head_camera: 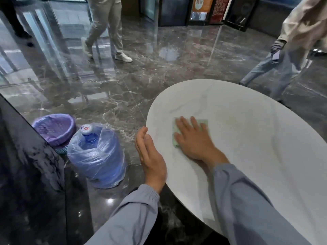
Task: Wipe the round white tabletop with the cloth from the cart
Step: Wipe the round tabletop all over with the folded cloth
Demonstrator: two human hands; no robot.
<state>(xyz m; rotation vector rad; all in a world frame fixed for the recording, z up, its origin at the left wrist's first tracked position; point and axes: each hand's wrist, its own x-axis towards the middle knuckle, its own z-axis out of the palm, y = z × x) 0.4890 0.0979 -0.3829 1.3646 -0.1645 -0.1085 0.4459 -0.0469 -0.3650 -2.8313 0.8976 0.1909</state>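
The round white tabletop [247, 138] fills the right half of the view, faintly veined like marble. A pale green cloth [203, 122] lies flat on its left part. My right hand [192, 140] presses down on the cloth with fingers spread, covering most of it. My left hand [150, 156] is held edge-on against the table's left rim, fingers straight and together, holding nothing. Both arms wear grey-blue sleeves. The cart is not in view.
A blue water jug [96, 154] wrapped in clear plastic stands on the dark marble floor left of the table, beside a purple-lined basket [54, 129]. A dark glossy surface [26, 165] is at left. Two people walk past, one far left [106, 29] and one far right [290, 50].
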